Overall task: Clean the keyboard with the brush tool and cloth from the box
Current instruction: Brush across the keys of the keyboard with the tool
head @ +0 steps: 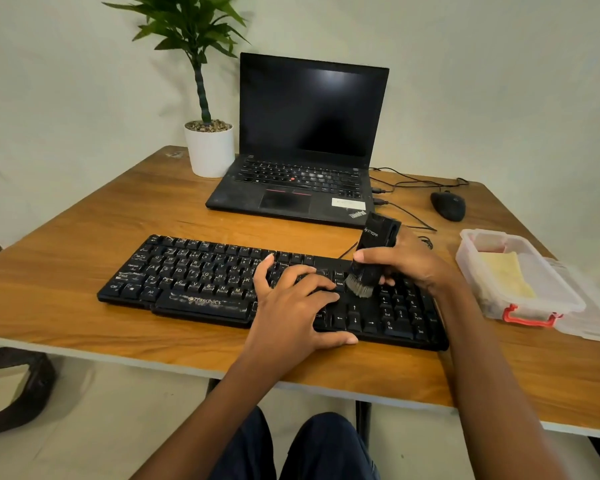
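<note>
Keyboard (201,282) sits under both hands, dust streaks visible left of the left hand (291,306), which lies flat, fingers spread, steadying it. Right hand (406,265) grips brush tool (371,261), bristles down on keys just right of the left fingertips. Brushing looks partial. Cloth (508,277) lies in open box (492,306) right of the right hand, wipe not yet done
</note>
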Demonstrator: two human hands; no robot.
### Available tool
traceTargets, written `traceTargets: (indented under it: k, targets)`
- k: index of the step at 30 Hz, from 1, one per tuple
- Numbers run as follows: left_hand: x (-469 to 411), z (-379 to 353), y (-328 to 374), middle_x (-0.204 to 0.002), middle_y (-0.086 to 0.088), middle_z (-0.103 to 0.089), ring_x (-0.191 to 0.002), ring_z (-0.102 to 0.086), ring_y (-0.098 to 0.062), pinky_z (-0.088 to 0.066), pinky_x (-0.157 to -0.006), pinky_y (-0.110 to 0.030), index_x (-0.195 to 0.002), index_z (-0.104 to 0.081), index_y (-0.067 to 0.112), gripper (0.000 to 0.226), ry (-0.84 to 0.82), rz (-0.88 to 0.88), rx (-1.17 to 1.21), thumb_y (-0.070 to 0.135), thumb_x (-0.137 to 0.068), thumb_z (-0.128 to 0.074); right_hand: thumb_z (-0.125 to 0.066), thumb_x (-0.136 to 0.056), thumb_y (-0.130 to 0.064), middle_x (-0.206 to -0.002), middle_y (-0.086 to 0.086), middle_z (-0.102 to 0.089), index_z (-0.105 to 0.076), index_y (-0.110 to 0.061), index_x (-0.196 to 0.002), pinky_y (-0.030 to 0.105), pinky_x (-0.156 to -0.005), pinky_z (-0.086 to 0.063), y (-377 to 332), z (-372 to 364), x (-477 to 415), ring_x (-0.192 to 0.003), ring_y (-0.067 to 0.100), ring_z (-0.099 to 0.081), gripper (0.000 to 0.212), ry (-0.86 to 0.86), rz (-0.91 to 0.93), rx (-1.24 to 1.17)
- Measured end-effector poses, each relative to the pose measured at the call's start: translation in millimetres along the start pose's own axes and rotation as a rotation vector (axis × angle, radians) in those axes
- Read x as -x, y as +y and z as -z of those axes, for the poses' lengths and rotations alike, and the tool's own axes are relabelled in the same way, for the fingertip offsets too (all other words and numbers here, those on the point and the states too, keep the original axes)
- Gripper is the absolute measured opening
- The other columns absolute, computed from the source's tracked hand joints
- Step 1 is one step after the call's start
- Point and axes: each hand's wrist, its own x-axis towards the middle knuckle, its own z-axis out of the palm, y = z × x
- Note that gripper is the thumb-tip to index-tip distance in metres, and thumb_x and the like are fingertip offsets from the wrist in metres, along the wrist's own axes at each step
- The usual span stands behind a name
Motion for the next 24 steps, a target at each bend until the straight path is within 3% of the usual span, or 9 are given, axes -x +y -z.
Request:
traceTargets:
  k: [5,7,10,12,14,15,18,21,24]
  targets:
    - [-1.0,0.8,0.5,-0.103,0.016,-0.066,-0.110,-0.053,-0.012,-0.009,-0.107,-0.053,-0.092,-0.074,0.029,0.060,0.000,0.009,0.004,0.076,-0.071,-0.043,-0.077,-0.074,-0.026,-0.087,0.002,-0.066,-0.053,-0.018,-0.103,0.025,-0.055,-0.051,-1.0,-4.7,-2.7,-0.070,0.016,-0.063,0.038,0.249,0.043,0.068]
    - [-0.8,0.8,1.2,-0.102,0.017,-0.066,-0.110,-0.053,-0.012,-0.010,-0.107,-0.053,-0.092,-0.074,0.030,0.061,-0.006,0.014,0.000,0.077,-0.070,-0.042,-0.076,-0.074,-0.025,-0.082,0.004,-0.066,-0.054,-0.019,-0.094,0.023,-0.050,-0.046,-0.8,-3.6,-0.1,-0.067,0.019,-0.061,0.031,0.152,0.020,0.024]
    - [-0.5,0.8,2.1,-0.102,0.017,-0.066,-0.109,-0.053,-0.012,-0.010,-0.106,-0.054,-0.092,-0.073,0.031,0.061,-0.012,0.024,0.000,0.077,-0.070,-0.041,-0.076,-0.061,-0.037,-0.074,0.003,-0.064,-0.055,-0.015,-0.089,0.023,-0.050,-0.044,0.2,-2.9,0.4,-0.064,0.018,-0.058,0.041,0.034,-0.021,0.011]
    - [-0.7,0.8,1.6,-0.102,0.017,-0.066,-0.110,-0.052,-0.011,-0.010,-0.107,-0.054,-0.092,-0.074,0.030,0.060,-0.010,0.026,0.010,0.077,-0.070,-0.042,-0.077,-0.062,-0.038,-0.088,0.003,-0.065,-0.056,-0.015,-0.100,0.026,-0.064,-0.050,2.2,-4.8,-3.8,-0.078,0.017,-0.062,0.049,0.103,-0.019,0.026]
    - [-0.8,0.9,1.2,-0.103,0.017,-0.065,-0.110,-0.053,-0.011,-0.009,-0.107,-0.054,-0.092,-0.074,0.030,0.061,-0.013,0.024,0.009,0.078,-0.070,-0.043,-0.079,-0.069,-0.036,-0.105,0.000,-0.062,-0.053,-0.020,-0.112,0.030,-0.082,-0.048,5.0,-6.5,-7.1,-0.096,0.015,-0.059,0.053,0.255,0.015,0.091]
    - [-0.9,1.1,0.7,-0.103,0.017,-0.065,-0.110,-0.053,-0.011,-0.009,-0.107,-0.054,-0.092,-0.074,0.030,0.061,-0.017,0.023,0.006,0.078,-0.070,-0.043,-0.079,-0.070,-0.034,-0.106,-0.003,-0.061,-0.053,-0.023,-0.111,0.030,-0.084,-0.046,4.2,-7.6,-7.1,-0.097,0.012,-0.057,0.049,0.312,0.036,0.100]
    - [-1.0,1.8,1.3,-0.103,0.018,-0.065,-0.109,-0.054,-0.012,-0.008,-0.107,-0.052,-0.092,-0.073,0.031,0.061,-0.023,0.025,0.004,0.077,-0.071,-0.041,-0.075,-0.075,-0.026,-0.087,-0.006,-0.060,-0.051,-0.025,-0.092,0.024,-0.067,-0.047,-0.7,-9.2,-0.9,-0.081,0.012,-0.059,0.030,0.229,0.023,0.018]
    - [-1.3,2.1,2.5,-0.102,0.017,-0.066,-0.109,-0.055,-0.012,-0.008,-0.107,-0.052,-0.092,-0.073,0.031,0.061,-0.019,0.025,0.010,0.077,-0.071,-0.041,-0.075,-0.074,-0.030,-0.074,-0.001,-0.060,-0.053,-0.018,-0.085,0.024,-0.054,-0.045,-2.2,-10.4,2.4,-0.068,0.017,-0.058,0.028,0.080,0.000,0.004]
    - [-1.2,1.5,2.4,-0.102,0.017,-0.066,-0.109,-0.053,-0.011,-0.009,-0.107,-0.053,-0.092,-0.074,0.030,0.061,-0.008,0.023,0.018,0.077,-0.071,-0.041,-0.076,-0.074,-0.030,-0.086,-0.009,-0.059,-0.053,-0.024,-0.093,0.021,-0.066,-0.044,-1.9,-10.1,-0.7,-0.079,0.007,-0.057,0.030,0.207,0.024,0.025]
